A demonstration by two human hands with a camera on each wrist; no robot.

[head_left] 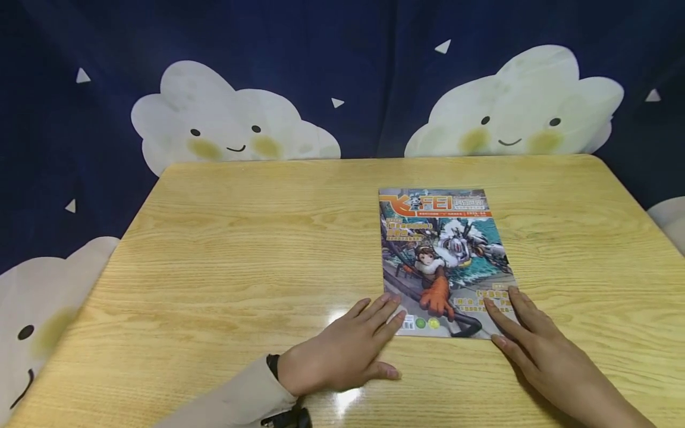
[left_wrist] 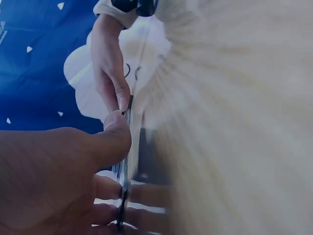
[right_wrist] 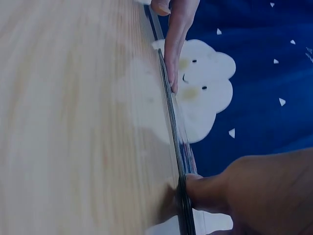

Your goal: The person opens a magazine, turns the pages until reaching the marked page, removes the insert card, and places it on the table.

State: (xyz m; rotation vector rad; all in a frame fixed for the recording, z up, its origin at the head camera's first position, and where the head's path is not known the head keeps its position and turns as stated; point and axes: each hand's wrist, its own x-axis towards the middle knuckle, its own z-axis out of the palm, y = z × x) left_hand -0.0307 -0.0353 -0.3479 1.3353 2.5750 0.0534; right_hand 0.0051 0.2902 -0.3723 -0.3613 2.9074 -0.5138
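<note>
Head view: your left hand (head_left: 349, 349) and right hand (head_left: 543, 348) rest, fingers straight, on the lower left and lower right corners of the magazine (head_left: 446, 261), flat on the table (head_left: 241, 261); beyond hangs a cloud-patterned curtain (head_left: 369, 71).

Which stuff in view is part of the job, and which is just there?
Job:
- magazine
- left hand, at its near left corner
- right hand, at its near right corner
- table, under it

Just there:
- cloud-print curtain
</note>
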